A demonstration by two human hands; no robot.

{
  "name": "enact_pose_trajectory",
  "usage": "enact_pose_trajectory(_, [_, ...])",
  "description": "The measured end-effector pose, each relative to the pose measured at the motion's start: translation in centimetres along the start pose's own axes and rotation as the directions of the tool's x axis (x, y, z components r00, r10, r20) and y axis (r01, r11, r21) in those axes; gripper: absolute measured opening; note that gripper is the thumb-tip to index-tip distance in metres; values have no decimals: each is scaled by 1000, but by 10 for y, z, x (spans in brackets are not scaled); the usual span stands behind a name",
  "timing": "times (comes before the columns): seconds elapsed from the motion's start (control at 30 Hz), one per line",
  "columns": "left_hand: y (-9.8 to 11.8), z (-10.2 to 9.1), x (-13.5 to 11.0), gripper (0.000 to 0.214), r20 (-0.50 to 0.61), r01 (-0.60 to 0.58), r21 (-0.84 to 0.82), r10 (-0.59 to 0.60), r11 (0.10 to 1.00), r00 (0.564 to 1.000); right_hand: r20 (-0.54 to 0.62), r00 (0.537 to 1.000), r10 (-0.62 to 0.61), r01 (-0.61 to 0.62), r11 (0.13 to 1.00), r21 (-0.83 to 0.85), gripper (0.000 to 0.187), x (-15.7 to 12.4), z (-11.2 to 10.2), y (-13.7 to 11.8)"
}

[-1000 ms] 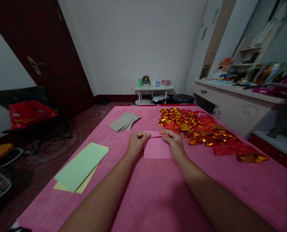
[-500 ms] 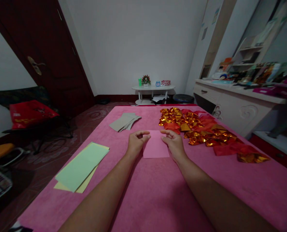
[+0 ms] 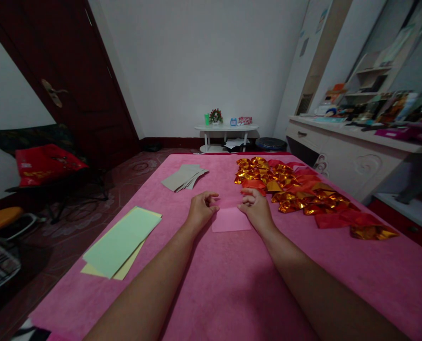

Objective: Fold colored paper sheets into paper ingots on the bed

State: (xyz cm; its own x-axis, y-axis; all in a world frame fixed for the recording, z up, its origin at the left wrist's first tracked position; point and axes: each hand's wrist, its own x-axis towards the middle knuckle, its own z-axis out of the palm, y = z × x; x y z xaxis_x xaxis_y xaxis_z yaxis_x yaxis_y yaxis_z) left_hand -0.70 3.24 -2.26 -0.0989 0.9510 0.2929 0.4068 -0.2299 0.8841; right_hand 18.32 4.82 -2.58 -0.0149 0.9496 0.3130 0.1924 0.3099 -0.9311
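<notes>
A small sheet of pink paper is in front of me at the middle of the bed-like pink surface. Its visible part is a short, wide strip with a straight far edge. My left hand holds the paper by its far left corner, thumb on the near side and fingers curled behind. At the far right corner, my right hand grips it in the same way. Whether the far part is folded under or bent away is hard to see against the pink cloth.
Green and yellow paper sheets lie at the left. Beyond them is a fanned stack of grey paper pieces. Several shiny gold and red folded pieces spread across the right side. A white side table stands by the wall.
The pink paper's visible height has shrunk to about half, its far edge now nearer to me. Both thumbs have moved slightly nearer with that edge.
</notes>
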Motion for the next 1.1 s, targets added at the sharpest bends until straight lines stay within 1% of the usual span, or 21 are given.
enact_pose_trajectory(0.07, [-5, 0, 1, 34, 14, 8, 13, -9, 1000, 1000, 2, 1000, 12, -12, 1000, 19, 47, 1, 0, 0])
enact_pose_trajectory(0.2, [-11, 0, 1, 20, 24, -3, 43, 2, 999, 1000, -17, 999, 39, -39, 999, 8, 42, 1, -1, 0])
enact_pose_trajectory(0.27, [-12, -1, 1, 17, 34, -12, 54, 10, 998, 999, -18, 998, 53, -53, 999, 1, 37, 1, 0, 0])
enact_pose_trajectory(0.37, [-11, -1, 1, 17, 46, -19, 58, 16, 998, 999, -11, 998, 61, -61, 998, -8, 23, 2, 0, 0])
enact_pose_trajectory(0.43, [-10, 0, 1, 18, 50, -22, 58, 20, 998, 999, -9, 998, 55, -55, 998, -11, 18, 2, 0, 0])
enact_pose_trajectory(0.6, [-7, -1, -1, 20, 48, -33, 39, 31, 999, 998, -14, 999, 45, -45, 999, 0, 19, 1, -1, -1])
enact_pose_trajectory(0.73, [-2, -3, -2, 16, 96, -7, -14, 8, 1000, 995, -42, 998, 42, -41, 999, 12, 20, 0, -1, -2])
enact_pose_trajectory(0.8, [1, -3, -2, 18, 100, 27, -70, -20, 997, 995, -62, 997, 44, -42, 999, 28, 24, 0, -1, -4])
enact_pose_trajectory(0.9, [8, -3, -2, 23, 16, 126, -238, -125, 963, 992, -104, 993, 54, -38, 988, 149, 34, 0, -1, -9])
enact_pose_trajectory(0.93, [10, -2, -2, 26, -13, 157, -332, -171, 930, 985, -116, 991, 72, -45, 975, 217, 37, 0, -1, -12])
enact_pose_trajectory(1.0, [14, -1, -3, 32, -32, 193, -527, -246, 828, 969, -101, 987, 127, -83, 930, 358, 42, -1, -1, -18])
enact_pose_trajectory(1.07, [18, 2, -4, 36, -9, 203, -652, -276, 731, 961, -16, 990, 139, -118, 892, 437, 43, -4, 0, -24])
enact_pose_trajectory(1.1, [19, 3, -4, 37, 6, 206, -682, -276, 701, 961, 39, 993, 113, -119, 887, 446, 42, -5, 2, -25])
